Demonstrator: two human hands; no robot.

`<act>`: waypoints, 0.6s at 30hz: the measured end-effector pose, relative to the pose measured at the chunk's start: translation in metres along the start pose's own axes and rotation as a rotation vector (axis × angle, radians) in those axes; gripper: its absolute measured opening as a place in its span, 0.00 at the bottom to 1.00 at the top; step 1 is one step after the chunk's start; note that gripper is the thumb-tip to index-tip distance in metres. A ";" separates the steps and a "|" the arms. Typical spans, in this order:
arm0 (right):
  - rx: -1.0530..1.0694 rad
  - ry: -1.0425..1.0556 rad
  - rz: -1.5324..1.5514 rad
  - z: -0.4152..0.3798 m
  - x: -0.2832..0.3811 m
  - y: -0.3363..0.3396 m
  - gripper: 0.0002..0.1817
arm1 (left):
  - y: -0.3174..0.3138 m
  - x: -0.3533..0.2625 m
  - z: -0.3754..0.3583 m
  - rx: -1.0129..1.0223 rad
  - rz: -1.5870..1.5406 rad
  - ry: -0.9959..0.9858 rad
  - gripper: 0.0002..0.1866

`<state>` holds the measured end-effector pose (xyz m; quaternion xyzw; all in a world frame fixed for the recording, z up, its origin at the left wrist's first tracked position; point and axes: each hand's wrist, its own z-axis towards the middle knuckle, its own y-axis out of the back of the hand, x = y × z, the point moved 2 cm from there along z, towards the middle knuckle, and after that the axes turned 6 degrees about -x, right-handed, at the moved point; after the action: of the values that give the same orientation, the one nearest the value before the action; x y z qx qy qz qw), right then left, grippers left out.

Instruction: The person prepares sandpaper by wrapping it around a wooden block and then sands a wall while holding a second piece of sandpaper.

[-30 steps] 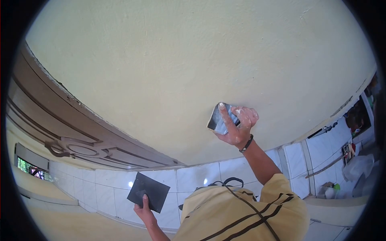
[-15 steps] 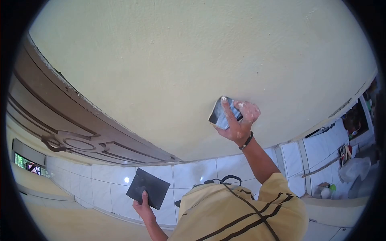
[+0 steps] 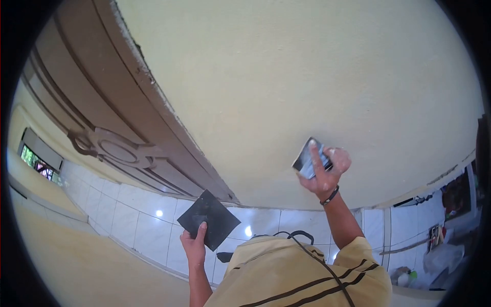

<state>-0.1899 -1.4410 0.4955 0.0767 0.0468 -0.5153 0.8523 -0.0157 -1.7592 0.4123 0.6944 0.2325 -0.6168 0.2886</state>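
The right hand (image 3: pixel 327 175) is clamping a grey-blue pad (image 3: pixel 305 165) against the cream wall (image 3: pixel 286 77), near its bottom edge, while the left hand (image 3: pixel 194 245) is gripping a dark square sheet (image 3: pixel 215 215) by one edge over the tiled floor (image 3: pixel 153 235).

Two hands (image 3: pixel 327 176) (image 3: pixel 194 248), one sheet (image 3: pixel 217 215), one pad (image 3: pixel 305 161)

Right hand (image 3: pixel 325 176) raised, left hand (image 3: pixel 194 247) lower (both gripping).
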 end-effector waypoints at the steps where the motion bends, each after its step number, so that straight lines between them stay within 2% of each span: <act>1: 0.014 0.007 0.072 -0.002 0.008 -0.003 0.31 | 0.002 0.001 -0.002 -0.011 -0.008 -0.001 0.10; 8: 0.052 0.130 0.310 0.044 0.066 -0.038 0.27 | 0.026 0.021 -0.011 -0.113 -0.066 0.026 0.10; 12: 0.016 0.216 0.131 0.057 0.080 -0.070 0.28 | 0.041 0.026 -0.013 -0.176 -0.077 0.050 0.10; 18: -0.014 0.176 0.074 0.064 0.089 -0.089 0.29 | 0.064 0.023 -0.004 -0.216 -0.044 0.037 0.09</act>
<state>-0.2276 -1.5706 0.5367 0.1173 0.1222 -0.4742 0.8640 0.0342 -1.8038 0.3971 0.6655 0.3180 -0.5813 0.3437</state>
